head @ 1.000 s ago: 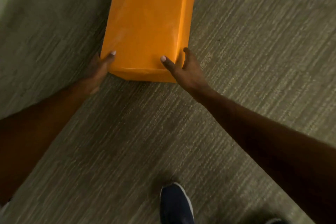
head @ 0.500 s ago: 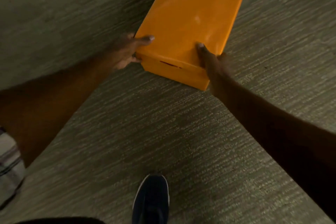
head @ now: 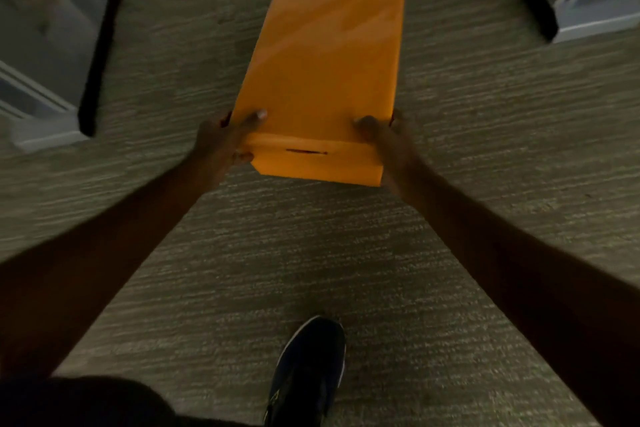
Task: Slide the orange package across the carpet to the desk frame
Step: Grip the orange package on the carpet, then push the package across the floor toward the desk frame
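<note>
Both hands now grip the package's near end as it heads up the carpet.

A second ago only fingertips touched it; now the left hand (head: 221, 139) and right hand (head: 388, 135) clasp the corners of the package (head: 322, 73), thumbs on top. It lies on the carpet (head: 311, 253) between two pale frames (head: 52, 45), pointing ahead. No desk frame reached yet, seemingly.

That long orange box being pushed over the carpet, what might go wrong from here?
Both hands, left hand and right hand, grip only the near end of the long orange wrapped package, so its far end may swing off course. Dark-edged grey furniture panels flank the path and might snag it. The ribbed grey-green carpet could drag and scuff the wrapping.
</note>
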